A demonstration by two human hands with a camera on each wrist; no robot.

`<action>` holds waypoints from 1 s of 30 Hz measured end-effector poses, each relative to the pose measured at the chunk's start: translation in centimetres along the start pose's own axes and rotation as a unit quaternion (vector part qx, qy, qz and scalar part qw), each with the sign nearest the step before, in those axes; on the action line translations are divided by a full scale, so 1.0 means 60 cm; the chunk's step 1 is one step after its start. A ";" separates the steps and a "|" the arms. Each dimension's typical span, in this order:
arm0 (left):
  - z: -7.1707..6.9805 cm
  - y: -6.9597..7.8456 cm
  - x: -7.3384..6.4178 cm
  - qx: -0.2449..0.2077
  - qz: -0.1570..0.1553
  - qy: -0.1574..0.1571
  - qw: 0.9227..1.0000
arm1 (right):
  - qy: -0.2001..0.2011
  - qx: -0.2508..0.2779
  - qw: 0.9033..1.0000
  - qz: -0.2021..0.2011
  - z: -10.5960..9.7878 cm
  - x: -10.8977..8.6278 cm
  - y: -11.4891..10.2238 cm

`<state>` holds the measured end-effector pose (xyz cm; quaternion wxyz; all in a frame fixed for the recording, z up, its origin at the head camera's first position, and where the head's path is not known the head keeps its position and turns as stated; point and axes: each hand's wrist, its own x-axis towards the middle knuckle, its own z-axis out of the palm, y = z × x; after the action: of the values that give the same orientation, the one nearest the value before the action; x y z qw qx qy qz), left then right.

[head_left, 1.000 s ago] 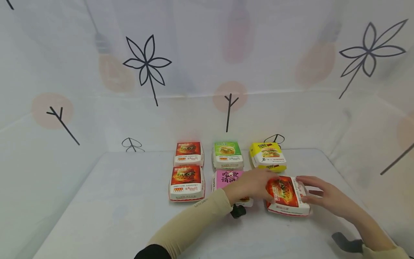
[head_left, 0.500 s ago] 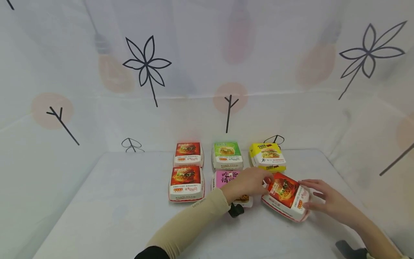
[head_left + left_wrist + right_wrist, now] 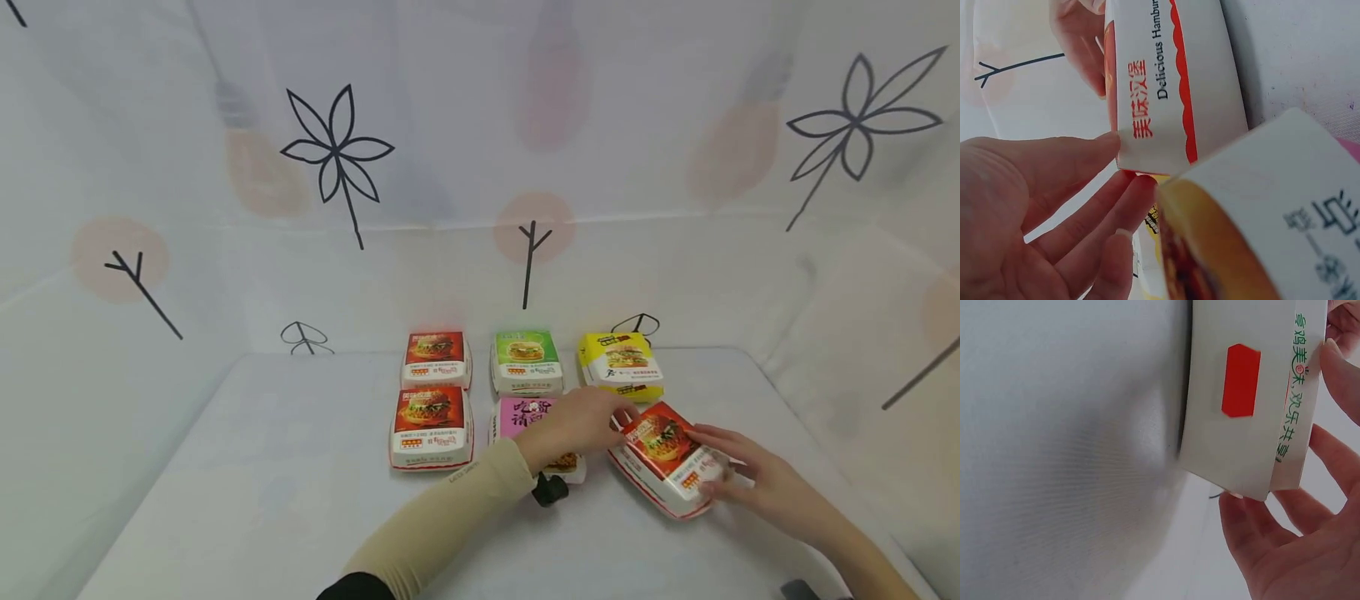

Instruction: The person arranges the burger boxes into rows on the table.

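Note:
At the right of the head view, both hands hold a red-and-white hamburger box (image 3: 663,457), turned at an angle. My left hand (image 3: 576,425) pinches its left corner; in the left wrist view the thumb lies on the edge and fingers reach behind it. On the opposite end, my right hand (image 3: 783,487) grips the box with thumb and fingers, also seen in the right wrist view around the white side wall (image 3: 1235,450). A pink hamburger box (image 3: 517,414) sits partly hidden beneath the left wrist. Just behind the held box stands a yellow hamburger box (image 3: 621,365).
Two red hamburger boxes, one at the back (image 3: 435,358) and one in front (image 3: 431,425), stand at the left of the group. A green hamburger box (image 3: 527,362) is between them and the yellow one. A patterned cloth (image 3: 420,275) hangs behind the white table (image 3: 262,483).
The held red hamburger box has turned clockwise from nearly square to a slant, its right end swinging nearer. The right hand has moved slightly with it; the other boxes stay put.

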<state>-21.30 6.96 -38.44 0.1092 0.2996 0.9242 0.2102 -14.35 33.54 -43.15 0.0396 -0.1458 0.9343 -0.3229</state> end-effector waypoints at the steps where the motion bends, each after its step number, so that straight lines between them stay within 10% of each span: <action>1: 0.000 -0.001 0.000 -0.006 0.001 0.001 1.000 | 0.001 0.000 1.000 -0.004 0.000 -0.001 0.000; 11: 0.000 -0.001 -0.001 0.012 -0.009 -0.003 1.000 | 0.061 -0.012 0.996 -0.064 0.017 -0.016 0.010; 30: 0.013 0.000 0.013 0.012 -0.016 -0.008 1.000 | 0.109 0.000 0.994 0.014 0.048 -0.008 -0.022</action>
<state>-21.67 7.64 -39.18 0.1163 0.2878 0.9305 0.1945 -13.06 30.99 -44.59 -0.0579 -0.0967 0.9350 -0.3363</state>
